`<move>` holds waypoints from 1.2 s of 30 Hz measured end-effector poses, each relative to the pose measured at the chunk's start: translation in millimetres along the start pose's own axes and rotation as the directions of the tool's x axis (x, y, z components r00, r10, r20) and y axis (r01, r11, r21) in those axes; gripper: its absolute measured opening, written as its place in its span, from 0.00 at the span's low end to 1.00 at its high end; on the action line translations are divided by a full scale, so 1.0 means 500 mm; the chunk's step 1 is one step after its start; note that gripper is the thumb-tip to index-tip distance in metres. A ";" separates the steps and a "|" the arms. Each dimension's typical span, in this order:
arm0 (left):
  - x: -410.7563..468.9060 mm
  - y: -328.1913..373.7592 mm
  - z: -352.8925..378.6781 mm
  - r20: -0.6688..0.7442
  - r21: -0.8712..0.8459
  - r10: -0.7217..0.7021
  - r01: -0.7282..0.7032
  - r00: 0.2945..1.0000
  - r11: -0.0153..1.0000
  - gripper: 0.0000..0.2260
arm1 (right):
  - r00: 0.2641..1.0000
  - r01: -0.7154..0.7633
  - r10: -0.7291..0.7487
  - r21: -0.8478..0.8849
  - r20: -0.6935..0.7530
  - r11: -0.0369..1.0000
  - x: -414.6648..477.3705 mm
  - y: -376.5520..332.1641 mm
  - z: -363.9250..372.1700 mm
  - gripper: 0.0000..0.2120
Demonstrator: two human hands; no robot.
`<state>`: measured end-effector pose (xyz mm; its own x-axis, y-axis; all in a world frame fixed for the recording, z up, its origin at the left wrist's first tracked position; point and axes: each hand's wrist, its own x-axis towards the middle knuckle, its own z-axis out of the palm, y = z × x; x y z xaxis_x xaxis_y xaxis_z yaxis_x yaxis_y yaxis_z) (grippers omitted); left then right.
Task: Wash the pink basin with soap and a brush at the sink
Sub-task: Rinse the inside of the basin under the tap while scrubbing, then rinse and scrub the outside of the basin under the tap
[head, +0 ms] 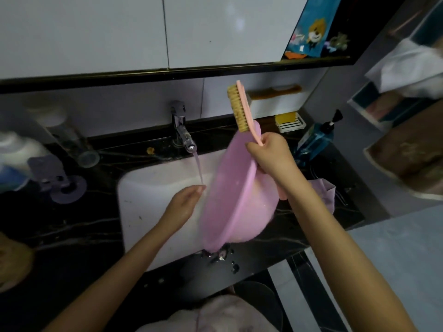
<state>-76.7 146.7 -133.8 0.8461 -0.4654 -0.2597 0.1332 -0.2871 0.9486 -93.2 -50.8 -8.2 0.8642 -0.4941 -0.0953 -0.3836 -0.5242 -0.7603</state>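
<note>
We found the pink basin (236, 188) tipped on edge over the sink (143, 200), likely for rinsing. Our right hand (268, 152) gripped brush (242, 109) and apparently rim together; left hand (185, 200), fingers loosely extended, met the tap (182, 130) stream.

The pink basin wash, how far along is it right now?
Done: the tap is running and the pink basin stands tilted on edge at the sink. In hand: the right hand holds the brush raised and seemingly the basin's rim; the left hand is open under the stream. No suds are visible, so soaping, scrubbing and rinsing appear left.
</note>
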 end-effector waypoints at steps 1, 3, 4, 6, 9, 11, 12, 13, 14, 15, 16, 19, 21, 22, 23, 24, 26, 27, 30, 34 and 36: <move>-0.024 0.034 0.011 0.043 -0.084 0.083 -0.079 0.996 0.993 0.10 | 1.000 0.007 -0.008 -0.032 -0.026 0.999 0.001 -0.005 0.006 0.06; -0.069 0.080 0.030 0.125 -0.162 0.190 -0.168 0.974 0.972 0.07 | 0.995 0.049 -0.054 -0.062 -0.086 0.997 -0.004 -0.016 0.020 0.06; -0.082 0.087 0.044 0.132 -0.134 0.204 -0.187 0.970 0.973 0.07 | 0.991 0.068 -0.075 -0.063 -0.112 0.996 -0.008 -0.022 0.025 0.05; -0.087 0.091 0.074 0.042 -0.066 0.242 -0.239 0.969 0.969 0.07 | 0.985 0.091 -0.101 -0.073 -0.139 0.993 -0.018 -0.039 0.033 0.07; -0.075 0.088 0.097 -0.134 -0.114 0.236 -0.251 0.962 0.961 0.05 | 0.986 0.131 -0.129 0.014 -0.102 0.991 -0.032 -0.059 0.040 0.12; -0.067 0.087 0.102 -0.223 -0.161 0.184 -0.222 0.957 0.962 0.07 | 0.981 0.170 -0.168 0.015 -0.095 0.985 -0.044 -0.058 0.033 0.13; -0.065 0.089 0.099 -0.252 -0.197 0.160 -0.213 0.954 0.957 0.08 | 0.977 0.178 -0.176 0.000 -0.120 0.984 -0.052 -0.048 0.027 0.12; -0.063 0.093 0.095 -0.276 -0.246 0.136 -0.207 0.951 0.947 0.09 | 0.973 0.172 -0.171 -0.004 -0.155 0.985 -0.062 -0.036 0.019 0.10; -0.059 0.097 0.089 -0.295 -0.312 0.094 -0.189 0.951 0.931 0.10 | 0.971 0.153 -0.145 0.024 -0.189 0.988 -0.072 -0.017 0.009 0.08; -0.055 0.098 0.083 -0.308 -0.376 0.047 -0.167 0.950 0.911 0.09 | 0.971 0.121 -0.097 0.098 -0.217 0.988 -0.083 0.002 0.001 0.06; -0.050 0.098 0.076 -0.315 -0.432 0.002 -0.146 0.949 0.890 0.08 | 0.969 0.079 -0.034 0.178 -0.244 0.981 -0.092 0.026 -0.007 0.05; -0.045 0.100 0.063 -0.315 -0.546 -0.058 -0.131 0.947 0.827 0.08 | 0.919 -0.117 0.219 0.305 -0.327 0.945 -0.102 0.109 -0.022 0.09; -0.051 0.100 0.068 -0.317 -0.581 -0.068 -0.137 0.946 0.803 0.09 | 0.866 -0.299 0.414 0.371 -0.282 0.879 -0.102 0.172 -0.025 0.14; -0.056 0.099 0.073 -0.321 -0.591 -0.067 -0.144 0.945 0.794 0.09 | 0.853 -0.365 0.466 0.368 -0.234 0.855 -0.104 0.203 -0.022 0.16; -0.062 0.100 0.080 -0.324 -0.602 -0.067 -0.151 0.944 0.784 0.10 | 0.850 -0.418 0.492 0.327 -0.186 0.847 -0.106 0.230 -0.017 0.17; -0.066 0.099 0.087 -0.326 -0.611 -0.069 -0.154 0.943 0.777 0.11 | 0.846 -0.462 0.511 0.268 -0.153 0.845 -0.108 0.251 -0.010 0.17; -0.075 0.100 0.102 -0.333 -0.628 -0.082 -0.156 0.939 0.762 0.12 | 0.826 -0.528 0.550 0.176 -0.121 0.831 -0.118 0.274 0.001 0.15; -0.084 0.106 0.115 -0.343 -0.646 -0.095 -0.161 0.935 0.746 0.12 | 0.820 -0.546 0.564 0.160 -0.099 0.822 -0.122 0.282 -0.001 0.14; -0.099 0.110 0.135 -0.355 -0.697 -0.133 -0.167 0.925 0.697 0.14 | 0.804 -0.570 0.594 0.299 0.015 0.765 -0.120 0.303 0.008 0.13; -0.127 0.121 0.170 -0.413 -0.720 -0.160 -0.214 0.897 0.660 0.13 | 0.832 -0.538 0.528 0.476 0.169 0.696 -0.115 0.350 0.005 0.11; -0.144 0.128 0.194 -0.468 -0.718 -0.179 -0.254 0.865 0.648 0.12 | 0.836 -0.540 0.492 0.520 0.242 0.662 -0.121 0.359 -0.006 0.09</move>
<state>-179.4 80.7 -72.0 0.9498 0.0407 -0.3103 0.2419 0.5336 0.8104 -215.5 -116.9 -137.0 0.6128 -0.5032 -0.6094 -0.5510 0.2807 -0.7858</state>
